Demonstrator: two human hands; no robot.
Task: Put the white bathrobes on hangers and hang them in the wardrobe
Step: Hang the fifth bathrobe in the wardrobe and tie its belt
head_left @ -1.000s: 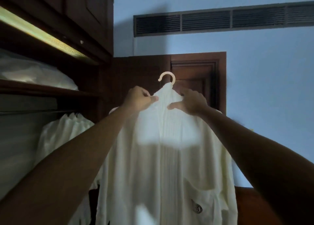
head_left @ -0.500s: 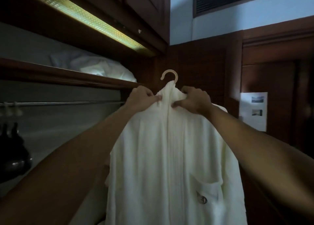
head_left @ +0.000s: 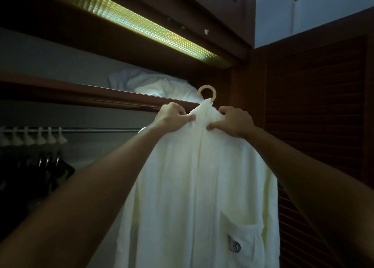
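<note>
Now the view has swung further left into the wardrobe (head_left: 238, 35), so more of the metal rail (head_left: 97, 129) shows than half a second ago, and the paper on the door is gone from sight. Both arms are held high so the long white bathrobe (head_left: 198, 182) hangs free and straight. It sits on a hanger, and only the pale hook (head_left: 207, 91) pokes out on top, open side left, above the rail and to its right. The left hand (head_left: 172, 117) and the right hand (head_left: 234, 122) each pinch the collar tight, to keep the robe from sliding off. Empty hangers (head_left: 40, 138) wait at the rail's left end
</note>
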